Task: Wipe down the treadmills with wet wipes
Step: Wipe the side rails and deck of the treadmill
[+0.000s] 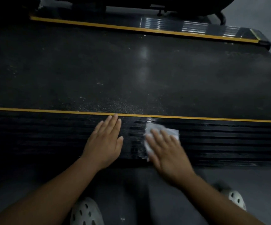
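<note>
The right hand point(165, 148) lies flat, fingers nearly straight, pressing the wipe point(155, 127) onto the near rail point(229, 138) of the treadmill point(196, 75); it grips nothing. The left hand point(105, 143) rests flat on the same rail just beside it, fingers together and empty. Between them a glossy streak point(136, 138) suggests only this short stretch is wet — the rail to either side looks dull. The belt point(99, 70) shows pale specks and dust, so it seems unwiped. Part of the far rail point(164, 25) shines, though I cannot tell whether from wiping or from light. Most of the job looks left. The right hand is blurred, the console is out of frame, and whatever stands beyond the far rail is too dark to name.
</note>
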Demonstrator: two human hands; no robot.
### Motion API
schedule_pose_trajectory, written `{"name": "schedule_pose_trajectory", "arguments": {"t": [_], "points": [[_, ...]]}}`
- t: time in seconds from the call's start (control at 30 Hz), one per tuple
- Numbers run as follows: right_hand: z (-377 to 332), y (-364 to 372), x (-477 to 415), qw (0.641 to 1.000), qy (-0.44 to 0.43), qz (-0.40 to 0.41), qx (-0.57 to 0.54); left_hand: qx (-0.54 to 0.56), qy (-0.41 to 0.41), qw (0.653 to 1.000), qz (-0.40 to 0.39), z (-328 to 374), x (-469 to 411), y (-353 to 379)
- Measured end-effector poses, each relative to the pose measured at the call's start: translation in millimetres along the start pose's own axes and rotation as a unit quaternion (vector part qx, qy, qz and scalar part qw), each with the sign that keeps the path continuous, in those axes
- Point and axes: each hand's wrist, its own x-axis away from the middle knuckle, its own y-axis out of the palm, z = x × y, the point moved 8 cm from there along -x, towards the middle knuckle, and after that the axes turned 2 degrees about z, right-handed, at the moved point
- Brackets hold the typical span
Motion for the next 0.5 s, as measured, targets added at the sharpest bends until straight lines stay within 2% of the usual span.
{"name": "schedule_pose_trajectory", "arguments": {"t": [0.07,0.13,0.17,0.27,0.33,0.43,0.5], "points": [[40,-4,-25,0.994,0.105,0.018,0.001,0.0,0.011,1.0,-0.006,0,0,-2],[26,-3,-58,0.986,0.164,0.018,-0.009,-0.004,0.015,1.0,-0.001,-6,0,-6],[-4,-2,-67,0.989,0.144,0.027,-0.014,-0.008,0.012,1.0,0.007,-13,1,-9],[-87,8,-44,0.999,0.007,0.024,-0.027,-0.02,-0.007,1.0,0.013,-40,7,-16],[-82,7,-17,0.999,-0.006,0.022,-0.027,-0.021,-0.016,1.0,0.001,-55,16,-18],[-25,4,-28,0.991,0.125,0.04,-0.004,-0.02,-0.02,1.0,-0.002,-67,27,-19],[-22,5,-60,0.98,0.193,0.037,-0.017,-0.012,-0.011,1.0,0.008,-66,27,-18]]}}
